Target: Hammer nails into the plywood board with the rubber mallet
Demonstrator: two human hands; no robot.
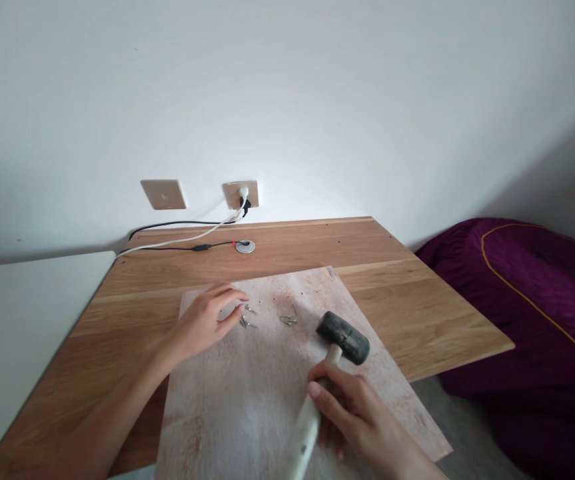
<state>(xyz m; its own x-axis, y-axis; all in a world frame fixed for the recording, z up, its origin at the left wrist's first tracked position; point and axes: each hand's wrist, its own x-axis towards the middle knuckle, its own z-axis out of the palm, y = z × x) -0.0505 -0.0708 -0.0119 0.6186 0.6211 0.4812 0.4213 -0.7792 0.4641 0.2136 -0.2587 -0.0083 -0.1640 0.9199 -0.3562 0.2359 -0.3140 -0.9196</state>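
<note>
My right hand (350, 407) is wrapped round the pale handle of a rubber mallet (343, 337) with a black head. The mallet is over the right part of a whitish, worn board (237, 393). At the board's far left, my left hand (212, 313) is open, thumb and fingers apart, with no held object visible. Just beside its fingertips lie several small metal nails or screws (247, 323); I cannot tell which. A second small cluster of metal fasteners (288, 320) rests between my hands. Small dark spots dot the board's far part.
The board lies on a wooden table (432, 313). Behind it, black and white cables (182, 240) run to a wall socket (240, 194) and a round grommet (245, 247). A white surface (32, 333) adjoins at left. A purple beanbag-like object (532, 300) stands at right.
</note>
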